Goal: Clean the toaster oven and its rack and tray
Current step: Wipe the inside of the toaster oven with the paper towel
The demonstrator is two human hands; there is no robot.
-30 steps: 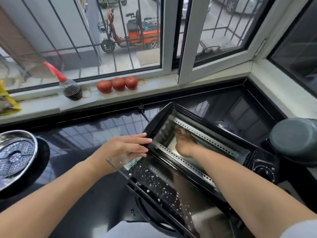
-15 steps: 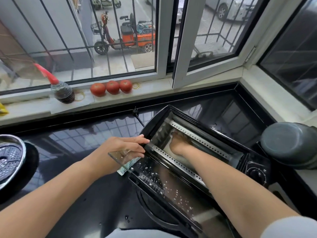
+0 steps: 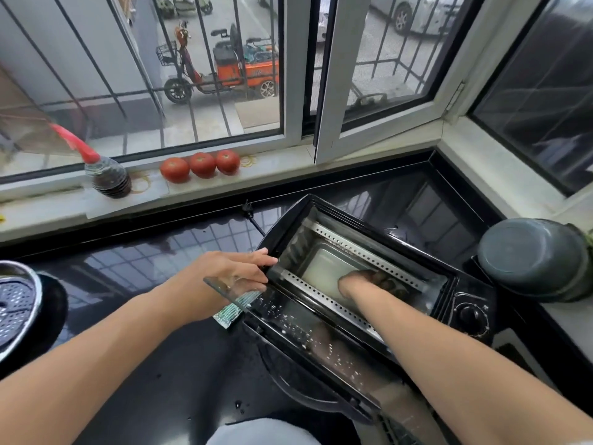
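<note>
Right hand (image 3: 369, 282) has slid rightward inside the toaster oven (image 3: 362, 271), scrubbing continues; grip unclear. Left hand (image 3: 234, 271), fingers straight, steadies the frame.

Both forearms are bare to the hands, the left hand (image 3: 236, 271) and the right hand (image 3: 365, 284). A white sleeve edge (image 3: 577, 442) shows at the right upper arm. No rings or watch are visible.

toaster oven (image 3: 455, 284): black, on the dark counter, cavity facing up
door (image 3: 308, 335): glass, swung open toward the person, speckled with white droplets
knob (image 3: 470, 315): at right
</note>
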